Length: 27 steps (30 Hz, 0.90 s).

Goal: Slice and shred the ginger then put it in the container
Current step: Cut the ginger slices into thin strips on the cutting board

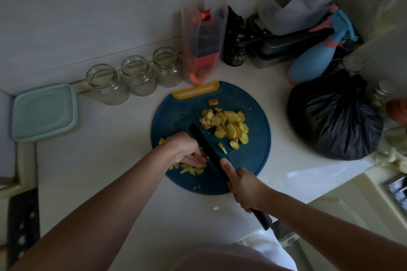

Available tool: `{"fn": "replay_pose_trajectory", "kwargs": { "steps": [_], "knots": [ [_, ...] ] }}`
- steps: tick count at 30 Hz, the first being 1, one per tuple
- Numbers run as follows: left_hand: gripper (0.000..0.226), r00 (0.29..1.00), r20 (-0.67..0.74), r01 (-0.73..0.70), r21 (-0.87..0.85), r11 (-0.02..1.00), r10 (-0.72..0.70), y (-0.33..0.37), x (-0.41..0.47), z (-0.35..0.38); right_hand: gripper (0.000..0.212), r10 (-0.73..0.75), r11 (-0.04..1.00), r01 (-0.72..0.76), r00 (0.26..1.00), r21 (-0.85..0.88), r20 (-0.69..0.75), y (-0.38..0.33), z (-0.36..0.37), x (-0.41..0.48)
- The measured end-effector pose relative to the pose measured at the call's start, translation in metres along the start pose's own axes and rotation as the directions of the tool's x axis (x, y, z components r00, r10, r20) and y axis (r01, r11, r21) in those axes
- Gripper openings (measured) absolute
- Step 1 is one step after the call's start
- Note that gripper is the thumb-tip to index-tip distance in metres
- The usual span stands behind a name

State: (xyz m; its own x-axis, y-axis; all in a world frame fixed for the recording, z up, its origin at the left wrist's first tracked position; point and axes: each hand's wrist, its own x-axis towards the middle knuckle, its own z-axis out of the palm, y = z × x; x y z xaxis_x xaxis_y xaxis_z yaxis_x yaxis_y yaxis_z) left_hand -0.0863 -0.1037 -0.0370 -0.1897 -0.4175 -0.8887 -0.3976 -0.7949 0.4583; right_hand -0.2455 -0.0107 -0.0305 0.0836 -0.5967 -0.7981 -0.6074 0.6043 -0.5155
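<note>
A round blue cutting board [182,114] with a yellow handle lies on the white counter. A heap of yellow ginger slices [229,124] sits on its right half. Shredded ginger [190,170] lies at the board's left edge, partly under my left hand [186,149], whose curled fingers press down on ginger beside the blade. My right hand [244,187] grips the handle of a black knife [206,146], forefinger along the spine. The blade runs diagonally up and left, right next to my left fingertips. A light green lidded container [44,112] stands at the far left.
Three clear glass jars [136,75] line the wall behind the board. An orange-tinted plastic bag [203,46] stands just beyond the board. A black rubbish bag [334,116], a blue spray bottle [317,55] and dark boxes crowd the right. A ginger scrap [217,207] lies on the counter.
</note>
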Motion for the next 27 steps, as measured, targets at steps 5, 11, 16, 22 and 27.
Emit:
{"fn": "replay_pose_trajectory", "kwargs": {
  "steps": [5, 11, 16, 22, 27],
  "knots": [
    [0.02, 1.0, 0.011, -0.009, -0.013, 1.0, 0.009, -0.001, 0.002, -0.001, 0.066, -0.057, 0.996, 0.055, 0.998, -0.077, -0.022, -0.004, -0.003, -0.002],
    [0.022, 1.0, 0.01, -0.003, -0.006, 1.0, 0.003, 0.001, 0.004, -0.002, 0.067, -0.062, 0.99, 0.058, 0.998, -0.128, -0.021, -0.008, -0.003, 0.001],
    [0.022, 1.0, -0.002, -0.006, 0.001, 1.0, 0.006, 0.001, 0.003, -0.002, 0.064, -0.075, 0.987, 0.073, 0.997, -0.145, -0.005, -0.02, -0.001, 0.008],
    [0.023, 0.999, -0.009, -0.043, 0.024, 0.999, 0.043, -0.002, 0.002, -0.003, 0.065, -0.084, 0.984, 0.078, 0.996, -0.162, -0.035, -0.027, -0.002, 0.016],
    [0.024, 0.998, -0.018, -0.054, 0.026, 0.998, 0.055, 0.0, -0.005, -0.001, 0.057, -0.131, 0.979, 0.122, 0.99, -0.165, -0.044, -0.027, -0.002, 0.013]
  ]
}}
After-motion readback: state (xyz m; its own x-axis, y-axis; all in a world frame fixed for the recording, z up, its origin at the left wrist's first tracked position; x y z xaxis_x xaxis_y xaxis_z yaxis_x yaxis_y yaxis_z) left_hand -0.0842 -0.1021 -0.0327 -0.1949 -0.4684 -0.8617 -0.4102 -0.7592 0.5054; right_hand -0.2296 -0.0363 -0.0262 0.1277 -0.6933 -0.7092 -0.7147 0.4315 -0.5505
